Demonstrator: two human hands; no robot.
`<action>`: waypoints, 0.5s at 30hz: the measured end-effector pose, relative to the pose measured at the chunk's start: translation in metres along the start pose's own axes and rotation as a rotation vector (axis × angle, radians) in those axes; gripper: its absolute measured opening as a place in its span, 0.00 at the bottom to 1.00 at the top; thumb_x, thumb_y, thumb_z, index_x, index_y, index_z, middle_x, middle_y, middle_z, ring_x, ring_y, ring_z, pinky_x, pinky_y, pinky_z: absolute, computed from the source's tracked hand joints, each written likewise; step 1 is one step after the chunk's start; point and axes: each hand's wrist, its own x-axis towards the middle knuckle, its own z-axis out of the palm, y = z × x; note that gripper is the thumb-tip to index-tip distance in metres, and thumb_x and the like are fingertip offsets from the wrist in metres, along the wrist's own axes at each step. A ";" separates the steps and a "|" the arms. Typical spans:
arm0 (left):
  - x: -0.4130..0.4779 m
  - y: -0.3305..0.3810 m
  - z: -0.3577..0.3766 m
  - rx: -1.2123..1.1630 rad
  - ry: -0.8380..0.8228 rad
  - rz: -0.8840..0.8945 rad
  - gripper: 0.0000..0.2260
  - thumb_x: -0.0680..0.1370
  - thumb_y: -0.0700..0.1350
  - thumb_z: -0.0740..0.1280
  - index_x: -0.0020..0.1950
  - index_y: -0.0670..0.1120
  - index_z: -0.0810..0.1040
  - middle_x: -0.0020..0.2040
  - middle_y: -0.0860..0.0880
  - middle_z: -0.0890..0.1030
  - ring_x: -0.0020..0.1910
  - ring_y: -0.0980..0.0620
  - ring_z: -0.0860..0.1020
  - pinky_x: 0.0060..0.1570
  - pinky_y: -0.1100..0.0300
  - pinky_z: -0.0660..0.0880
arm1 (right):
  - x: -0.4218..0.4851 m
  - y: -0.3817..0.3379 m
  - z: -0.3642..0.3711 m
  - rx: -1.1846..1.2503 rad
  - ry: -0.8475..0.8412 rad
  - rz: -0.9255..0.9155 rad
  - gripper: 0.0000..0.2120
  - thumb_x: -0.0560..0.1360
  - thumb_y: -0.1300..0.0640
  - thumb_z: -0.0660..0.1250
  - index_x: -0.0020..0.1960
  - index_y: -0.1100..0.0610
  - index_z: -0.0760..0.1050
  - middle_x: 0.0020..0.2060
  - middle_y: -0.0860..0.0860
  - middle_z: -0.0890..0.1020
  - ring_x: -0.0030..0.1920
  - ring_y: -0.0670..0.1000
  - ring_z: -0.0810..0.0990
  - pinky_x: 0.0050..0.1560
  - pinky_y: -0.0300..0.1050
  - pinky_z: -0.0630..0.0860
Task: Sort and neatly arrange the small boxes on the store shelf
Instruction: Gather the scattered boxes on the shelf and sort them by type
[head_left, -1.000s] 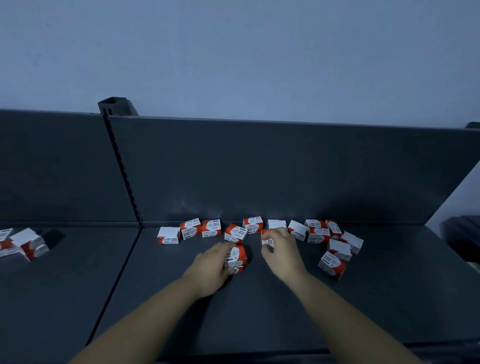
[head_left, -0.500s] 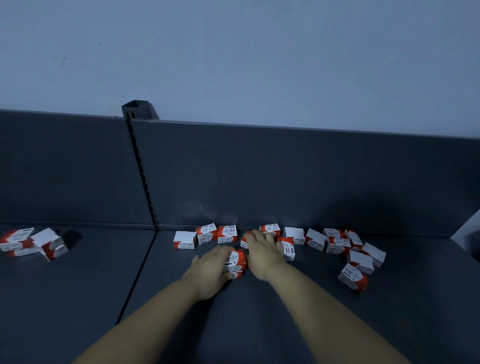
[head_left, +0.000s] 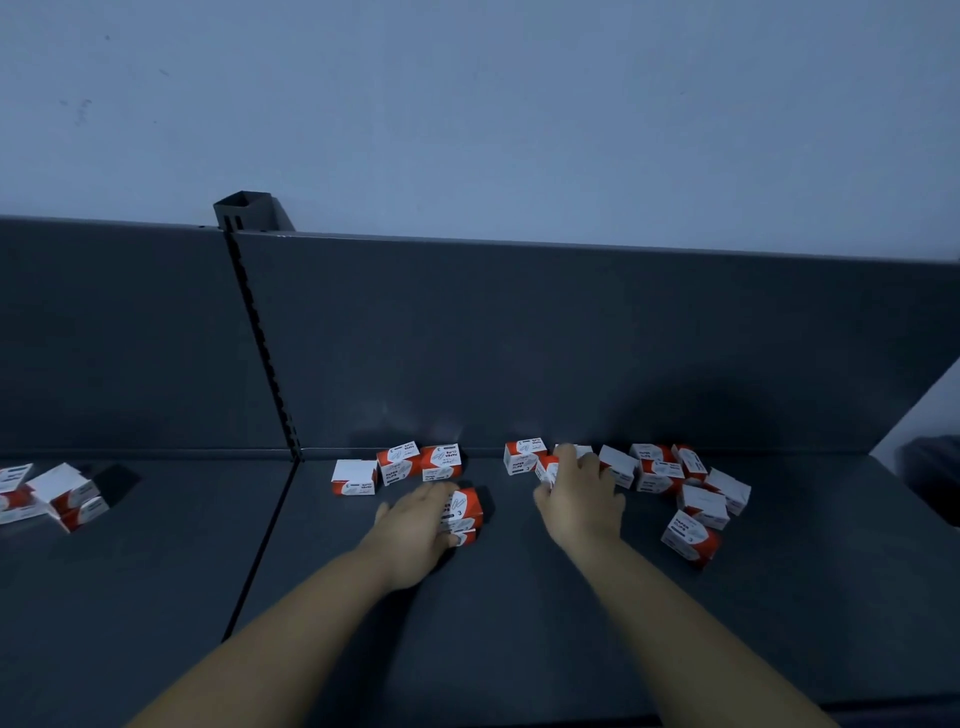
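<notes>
Small red-and-white paper clip boxes lie scattered along the back of the dark shelf (head_left: 519, 623). My left hand (head_left: 415, 525) grips the side of a short stack of two boxes (head_left: 466, 512) standing forward of the back row. My right hand (head_left: 582, 499) reaches further back, with its fingers curled over one box (head_left: 546, 469) that it mostly hides. Three boxes (head_left: 397, 464) sit in a rough row to the left, and a single box (head_left: 523, 455) stands just left of my right hand. A loose cluster of several boxes (head_left: 698, 501) lies to the right.
A perforated upright post (head_left: 260, 338) divides the shelf; the left bay holds a small pile of the same boxes (head_left: 62, 496). A dark back panel (head_left: 571, 338) rises behind the boxes. A dark object (head_left: 930, 478) sits beyond the shelf's right end.
My right hand moved away from the stack, right and back, onto a box in the back row. My left hand stayed on the stack. The camera shifted slightly.
</notes>
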 end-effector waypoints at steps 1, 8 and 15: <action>0.000 0.000 0.000 -0.001 0.002 0.001 0.25 0.79 0.51 0.65 0.74 0.53 0.60 0.71 0.55 0.67 0.70 0.53 0.65 0.69 0.47 0.59 | 0.000 0.002 0.001 -0.004 -0.041 0.020 0.25 0.79 0.50 0.61 0.73 0.50 0.57 0.69 0.56 0.66 0.68 0.60 0.67 0.61 0.57 0.72; -0.003 0.002 0.003 -0.018 0.029 -0.006 0.25 0.80 0.50 0.64 0.74 0.53 0.59 0.71 0.55 0.66 0.71 0.52 0.64 0.71 0.45 0.58 | -0.003 0.010 0.009 0.058 -0.049 -0.019 0.25 0.79 0.56 0.64 0.72 0.52 0.58 0.68 0.58 0.67 0.62 0.60 0.74 0.60 0.53 0.75; -0.008 0.003 0.000 -0.071 0.086 -0.019 0.25 0.80 0.50 0.65 0.75 0.52 0.60 0.68 0.54 0.69 0.69 0.52 0.66 0.71 0.48 0.59 | -0.013 0.017 0.005 0.187 -0.094 -0.275 0.20 0.77 0.61 0.65 0.66 0.49 0.66 0.58 0.52 0.74 0.58 0.54 0.75 0.61 0.54 0.74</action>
